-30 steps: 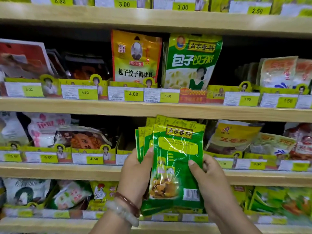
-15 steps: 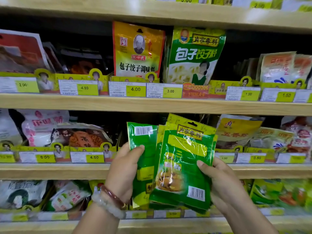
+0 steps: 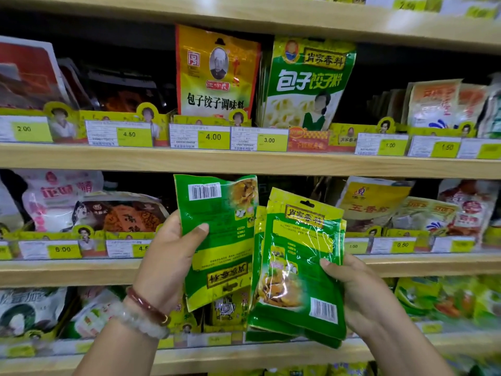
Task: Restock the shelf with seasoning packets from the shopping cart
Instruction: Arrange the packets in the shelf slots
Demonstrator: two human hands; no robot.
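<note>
One packet (image 3: 217, 240) now split off, upside down, in left hand (image 3: 168, 256).

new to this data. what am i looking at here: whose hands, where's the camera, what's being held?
There is no robot: a person works bare-handed, and the single wide-angle camera sits on their head, looking forward and down. They face wooden shop shelves stocked with seasoning bags behind yellow price tags.

The left hand, with bead bracelets on its wrist, holds one flat green plastic seasoning packet upside down, barcode at the top. The right hand has its grip on a stack of the same green packets, upright, front facing the camera. Both are held in front of the middle shelf, not yet placed. No shopping cart is in view.
</note>
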